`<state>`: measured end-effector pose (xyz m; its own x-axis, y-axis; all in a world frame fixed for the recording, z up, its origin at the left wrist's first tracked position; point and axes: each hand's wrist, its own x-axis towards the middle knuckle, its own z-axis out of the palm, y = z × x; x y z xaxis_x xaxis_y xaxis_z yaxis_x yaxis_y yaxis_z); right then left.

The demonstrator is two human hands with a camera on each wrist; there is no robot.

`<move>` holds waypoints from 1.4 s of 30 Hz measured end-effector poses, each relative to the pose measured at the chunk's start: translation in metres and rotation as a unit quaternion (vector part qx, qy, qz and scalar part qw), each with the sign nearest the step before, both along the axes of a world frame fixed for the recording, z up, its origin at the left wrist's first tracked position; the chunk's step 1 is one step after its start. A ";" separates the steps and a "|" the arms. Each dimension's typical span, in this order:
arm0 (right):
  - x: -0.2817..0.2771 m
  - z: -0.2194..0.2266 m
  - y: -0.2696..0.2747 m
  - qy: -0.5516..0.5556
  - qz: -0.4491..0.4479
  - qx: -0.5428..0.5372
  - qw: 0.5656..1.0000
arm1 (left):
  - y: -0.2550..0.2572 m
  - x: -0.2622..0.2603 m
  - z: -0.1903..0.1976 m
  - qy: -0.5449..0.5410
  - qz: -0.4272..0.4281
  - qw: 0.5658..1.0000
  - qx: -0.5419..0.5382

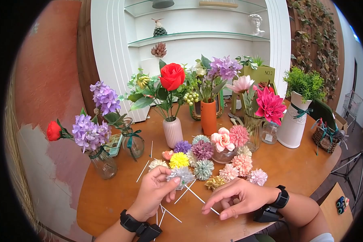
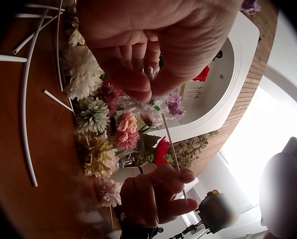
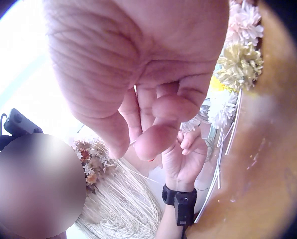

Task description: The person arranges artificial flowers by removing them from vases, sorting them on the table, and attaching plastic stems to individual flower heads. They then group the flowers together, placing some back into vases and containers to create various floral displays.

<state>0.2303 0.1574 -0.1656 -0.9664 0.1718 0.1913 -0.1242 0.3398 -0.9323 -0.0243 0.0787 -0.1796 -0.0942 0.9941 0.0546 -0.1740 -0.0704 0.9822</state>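
Observation:
My left hand (image 1: 155, 187) pinches a pale grey-white artificial flower head (image 1: 181, 176) between thumb and fingers, above the near part of the table. A small green spot shows on the flower's underside in the left wrist view. Out to the right, my right hand (image 1: 238, 197) holds a thin white stick (image 1: 197, 196) between thumb and fingertips. The stick slants up to the left, its far end right at the flower's underside. In the left wrist view the stick (image 2: 170, 142) runs from the flower to the right hand (image 2: 156, 196). More white sticks (image 1: 171, 215) lie below my left hand.
Loose flower heads, among them a yellow one (image 1: 179, 160) and a teal-grey one (image 1: 204, 170), cluster beyond my hands on the wooden table (image 1: 121, 201). Behind stand a pink vase (image 1: 173, 133), an orange vase (image 1: 208, 117), a white vase (image 1: 291, 128) and glass jars (image 1: 105, 166).

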 end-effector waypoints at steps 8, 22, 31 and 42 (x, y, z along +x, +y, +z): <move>-0.001 -0.002 0.000 0.000 -0.002 0.002 1.000 | -0.001 0.001 0.002 0.007 0.004 1.000 -0.008; -0.001 -0.002 0.001 0.000 -0.005 0.010 1.000 | -0.001 0.001 0.001 0.003 0.003 1.000 0.001; -0.001 -0.003 0.001 0.003 -0.020 0.020 1.000 | -0.001 0.001 0.001 0.007 -0.002 1.000 0.003; -0.001 -0.003 0.001 0.003 -0.023 0.008 1.000 | -0.004 0.004 0.004 0.025 -0.018 0.999 0.010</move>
